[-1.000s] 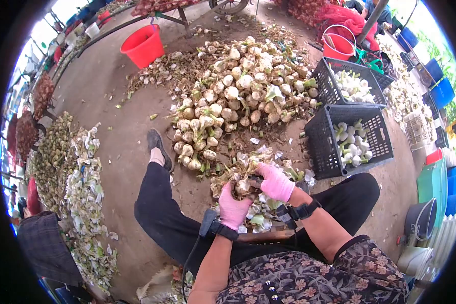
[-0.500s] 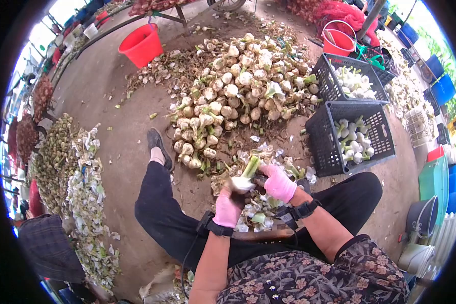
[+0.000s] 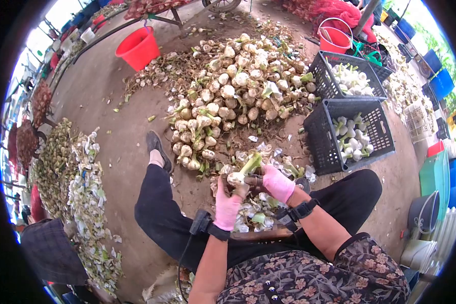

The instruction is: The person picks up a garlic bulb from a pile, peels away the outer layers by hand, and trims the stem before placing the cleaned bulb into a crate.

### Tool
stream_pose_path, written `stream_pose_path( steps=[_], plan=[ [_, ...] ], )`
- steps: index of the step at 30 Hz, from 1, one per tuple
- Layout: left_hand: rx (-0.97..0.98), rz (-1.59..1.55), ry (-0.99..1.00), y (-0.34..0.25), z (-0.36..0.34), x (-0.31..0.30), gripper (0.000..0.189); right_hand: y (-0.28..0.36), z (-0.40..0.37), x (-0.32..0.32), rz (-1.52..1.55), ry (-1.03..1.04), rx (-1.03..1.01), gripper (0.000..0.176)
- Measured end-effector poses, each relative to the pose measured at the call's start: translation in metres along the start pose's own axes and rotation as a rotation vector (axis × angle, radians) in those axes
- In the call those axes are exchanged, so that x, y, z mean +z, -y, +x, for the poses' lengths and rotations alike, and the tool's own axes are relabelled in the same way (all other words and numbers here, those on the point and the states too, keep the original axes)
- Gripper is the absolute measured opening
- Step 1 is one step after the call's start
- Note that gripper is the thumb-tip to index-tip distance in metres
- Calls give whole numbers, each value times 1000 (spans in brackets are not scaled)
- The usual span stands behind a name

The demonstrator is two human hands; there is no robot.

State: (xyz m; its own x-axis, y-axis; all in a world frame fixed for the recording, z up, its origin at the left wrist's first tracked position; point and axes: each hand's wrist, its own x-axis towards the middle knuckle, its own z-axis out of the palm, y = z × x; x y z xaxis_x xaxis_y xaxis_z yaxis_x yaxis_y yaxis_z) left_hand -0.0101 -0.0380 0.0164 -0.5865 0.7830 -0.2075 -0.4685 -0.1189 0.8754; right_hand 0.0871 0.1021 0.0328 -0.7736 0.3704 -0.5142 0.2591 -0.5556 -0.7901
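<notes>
Between my hands is a garlic bulb [image 3: 235,178] with a thick green stem that points up and to the right. My left hand [image 3: 228,203], in a pink glove with dark, soiled fingertips, is closed around the bulb from the left and below. My right hand [image 3: 277,183], gloved the same way, has its fingers pinched against the bulb at the base of the stem. Whether it also grips a small tool is hidden. Peeled skins and cut leaves [image 3: 258,219] lie below my hands. Beyond them is a large heap of unpeeled garlic [image 3: 238,91].
Two black crates [image 3: 314,129] with cleaned white garlic stand to the right. A red bucket [image 3: 137,50] is at the back left, another red bucket [image 3: 334,41] behind the crates. Peelings [image 3: 88,187] lie in a row on the left. My knees flank the work spot.
The garlic bulb has turned, its round end now more toward me and left. My left fingers have shifted and opened up a little around it. My right hand stays close to the stem.
</notes>
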Motion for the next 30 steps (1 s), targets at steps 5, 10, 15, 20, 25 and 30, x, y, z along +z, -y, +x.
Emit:
stream_pose_path(
  steps=[5, 10, 15, 20, 25, 30],
  plan=[
    [291, 493, -56, 2, 5, 8, 49, -3, -2, 2, 103, -7, 57, 27],
    [24, -11, -76, 12, 12, -7, 52, 1, -8, 8, 42, 18, -127, 24],
    [-376, -263, -5, -10, 19, -17, 48, 1, -8, 9, -143, -18, -241, 27],
    [103, 400, -35, -5, 15, -11, 43, 9, -13, 10, -250, -70, -124, 23],
    [4, 396, -65, -12, 11, -14, 40, -28, 5, 4, -778, -340, -482, 36],
    [-83, 260, 45, -11, 3, -8, 46, -27, 17, -1, -940, -538, -230, 40]
  ],
)
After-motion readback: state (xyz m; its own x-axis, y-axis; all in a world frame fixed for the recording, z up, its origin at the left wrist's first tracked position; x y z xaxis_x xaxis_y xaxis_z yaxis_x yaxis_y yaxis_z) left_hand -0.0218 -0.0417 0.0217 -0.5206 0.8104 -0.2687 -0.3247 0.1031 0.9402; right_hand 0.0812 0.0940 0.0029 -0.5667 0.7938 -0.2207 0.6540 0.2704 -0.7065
